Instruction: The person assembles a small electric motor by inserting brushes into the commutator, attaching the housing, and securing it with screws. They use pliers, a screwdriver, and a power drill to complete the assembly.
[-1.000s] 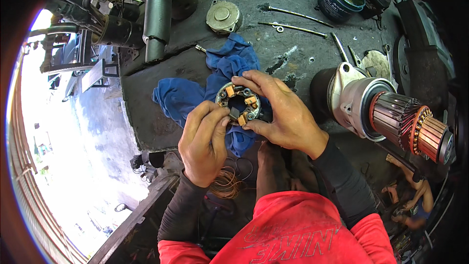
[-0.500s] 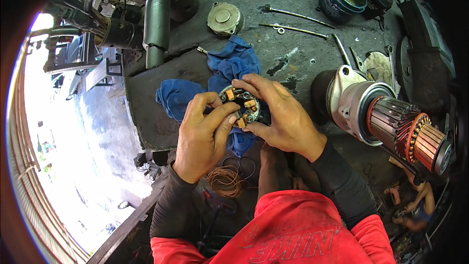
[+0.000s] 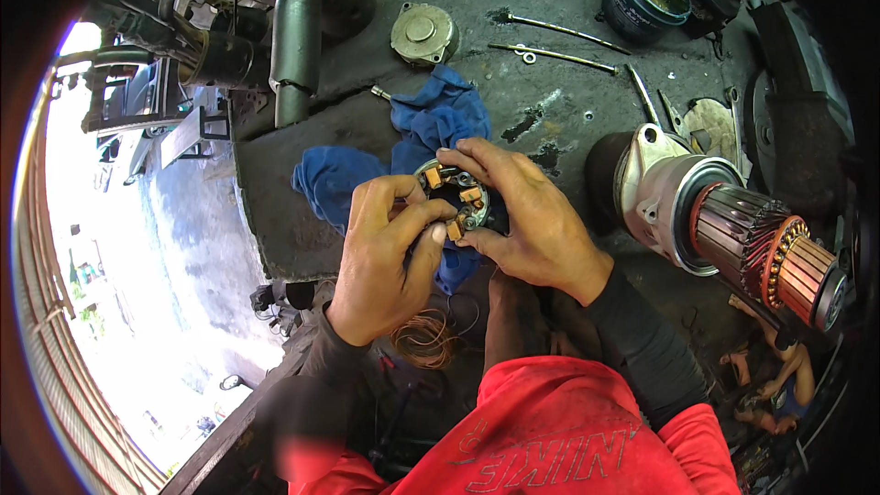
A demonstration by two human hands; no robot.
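Between my hands, above a crumpled blue rag [image 3: 440,115], is a round starter motor brush holder [image 3: 474,214] with several copper-coloured brushes [image 3: 470,194]. My right hand [image 3: 536,225] grips its right side, fingers over the far rim and thumb at the near rim. My left hand [image 3: 385,252] is closed on its left side; thumb and index finger pinch near the lower brush [image 3: 456,228]. The fingers hide the ring's left part, and whether they hold a small piece there is not visible.
To the right, a starter housing [image 3: 665,197] holds an armature [image 3: 747,229] jutting toward me. A round metal cover [image 3: 424,34], two long bolts [image 3: 555,57], a tub of grease [image 3: 644,2] and spanners [image 3: 733,128] lie farther back. Coiled copper wire [image 3: 424,339] sits below; another person [image 3: 779,380] is at lower right.
My left thumb and index finger have shifted slightly right and down along the brush holder, toward the lower brush. My right hand keeps its grip.
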